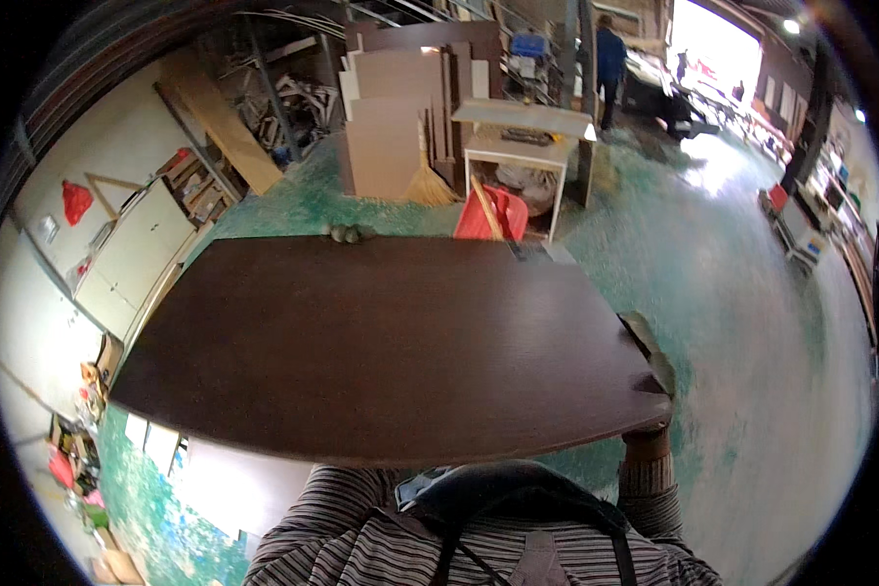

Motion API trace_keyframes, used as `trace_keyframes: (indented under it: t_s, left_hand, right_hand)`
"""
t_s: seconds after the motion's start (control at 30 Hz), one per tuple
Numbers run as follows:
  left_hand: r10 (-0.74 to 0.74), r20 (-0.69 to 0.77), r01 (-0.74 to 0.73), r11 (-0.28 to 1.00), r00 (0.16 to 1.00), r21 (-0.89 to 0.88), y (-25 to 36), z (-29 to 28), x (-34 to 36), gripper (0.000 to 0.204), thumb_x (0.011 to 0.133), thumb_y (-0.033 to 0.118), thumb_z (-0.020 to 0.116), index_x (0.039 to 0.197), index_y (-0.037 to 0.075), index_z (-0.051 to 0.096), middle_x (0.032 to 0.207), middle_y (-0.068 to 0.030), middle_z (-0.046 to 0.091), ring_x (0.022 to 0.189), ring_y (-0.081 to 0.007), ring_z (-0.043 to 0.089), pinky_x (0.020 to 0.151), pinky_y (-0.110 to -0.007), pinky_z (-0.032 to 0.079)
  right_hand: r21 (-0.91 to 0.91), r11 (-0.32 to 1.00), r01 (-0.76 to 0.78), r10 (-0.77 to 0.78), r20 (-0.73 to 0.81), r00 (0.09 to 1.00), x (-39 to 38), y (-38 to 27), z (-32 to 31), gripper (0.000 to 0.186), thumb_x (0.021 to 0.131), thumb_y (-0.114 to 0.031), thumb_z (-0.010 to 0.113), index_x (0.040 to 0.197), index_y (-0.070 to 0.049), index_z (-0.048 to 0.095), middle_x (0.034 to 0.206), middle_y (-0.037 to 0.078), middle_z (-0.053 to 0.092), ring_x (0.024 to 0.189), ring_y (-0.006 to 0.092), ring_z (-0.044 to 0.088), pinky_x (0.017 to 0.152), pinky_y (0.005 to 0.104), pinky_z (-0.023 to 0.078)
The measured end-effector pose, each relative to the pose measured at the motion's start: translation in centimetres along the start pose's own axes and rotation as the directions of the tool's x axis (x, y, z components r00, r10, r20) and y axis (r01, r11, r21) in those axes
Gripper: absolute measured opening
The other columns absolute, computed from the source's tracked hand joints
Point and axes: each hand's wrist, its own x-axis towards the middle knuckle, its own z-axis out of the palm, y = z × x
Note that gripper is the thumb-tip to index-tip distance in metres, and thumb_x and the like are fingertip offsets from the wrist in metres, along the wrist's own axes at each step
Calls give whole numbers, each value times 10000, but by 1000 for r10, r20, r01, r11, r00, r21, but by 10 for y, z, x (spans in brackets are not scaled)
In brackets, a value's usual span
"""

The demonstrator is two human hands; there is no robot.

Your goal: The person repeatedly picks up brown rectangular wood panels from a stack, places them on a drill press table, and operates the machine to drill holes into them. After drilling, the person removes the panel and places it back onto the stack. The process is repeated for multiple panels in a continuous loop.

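The big dark board (pixel 391 342) is in front of the person's tummy, nearly flat, above the green floor (pixel 732 322). The left hand (pixel 343 232) is holding on to the board's far edge, left of its middle; only grey fingertips, which look gloved, peek over. The left arm goes in under the near edge, so it probably helps bear the weight, and the curled fingers probably stop the board from sliding. The right hand (pixel 657 376) is at the right edge, close to the near right corner, and seems to grip it there, maybe to keep the board level. I can't see its fingers well, or what else may be under the board.

The board is smooth and brown, with a soft shine toward its far right corner. Its near edge bends like a bow, though the round lens may add to that.

Past the far edge, tall flat panels (pixel 391 146) stand up, with a rough straw broom (pixel 425 183) against them. A red plastic bin (pixel 511 208) is by a white table (pixel 545 154).
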Motion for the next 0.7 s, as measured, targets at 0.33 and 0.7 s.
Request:
trace_keyframes:
  t_s: [0.33,0.7]
  left_hand:
    - [142,211,-199,940,967,278,22,17,18,653,992,593,450,1437,114,453,1304,-114,587,1159,-311,574,1000,-536,455]
    - [419,262,-494,704,869,510,170,25,-24,610,1002,536,477,1427,98,463,1255,-124,618,1086,-304,617,955,-524,490]
  right_hand:
    - [-788,612,65,556,488,673,-51,-5,-67,226,944,-139,604,1131,-28,668,1055,122,720,929,293,695,823,419,572]
    - [118,522,-845,808,-386,446,-81,-1,-56,452,979,-398,617,1120,28,673,1014,69,701,871,143,618,750,344,523]
